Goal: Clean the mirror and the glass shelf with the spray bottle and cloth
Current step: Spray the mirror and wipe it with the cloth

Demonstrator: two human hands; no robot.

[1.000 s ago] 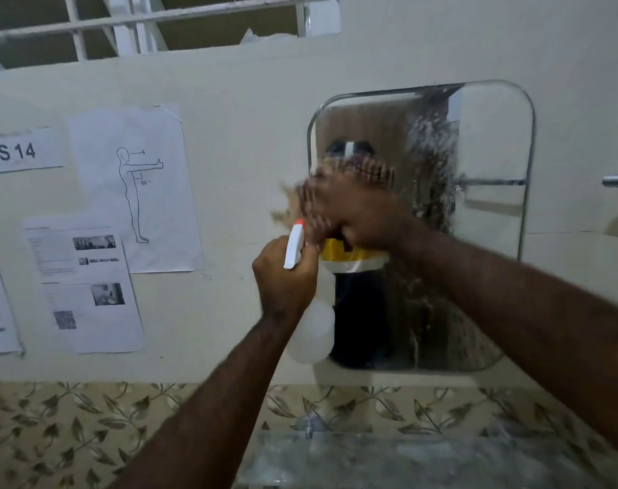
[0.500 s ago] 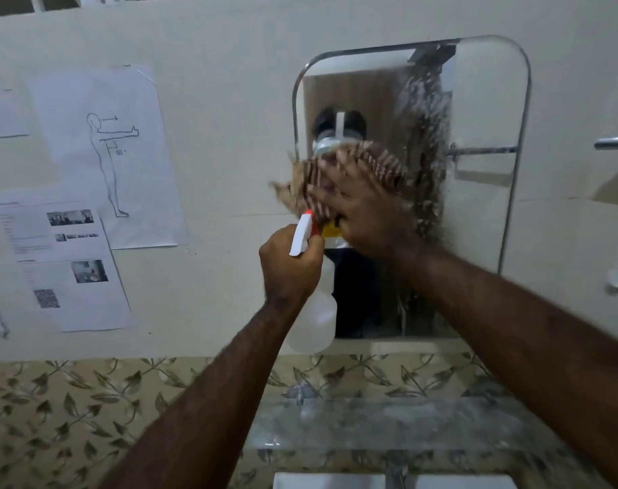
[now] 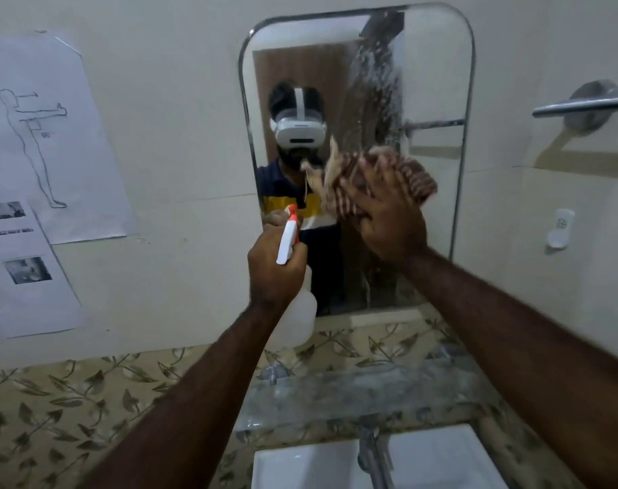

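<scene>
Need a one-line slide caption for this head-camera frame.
Right hand presses a striped cloth against the wall mirror while the left hand holds a spray bottle.

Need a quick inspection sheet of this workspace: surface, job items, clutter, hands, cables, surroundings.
Surface: mirror streaked with spray at upper centre; glass shelf below looks hazy.
Job's things: striped cloth against the mirror; spray bottle held upright.
Clutter: nothing seen.
Grippers: right hand presses the cloth; left hand grips the bottle.
Cables: nothing seen.
Surroundings: papers taped left; towel bar right; sink below.
</scene>
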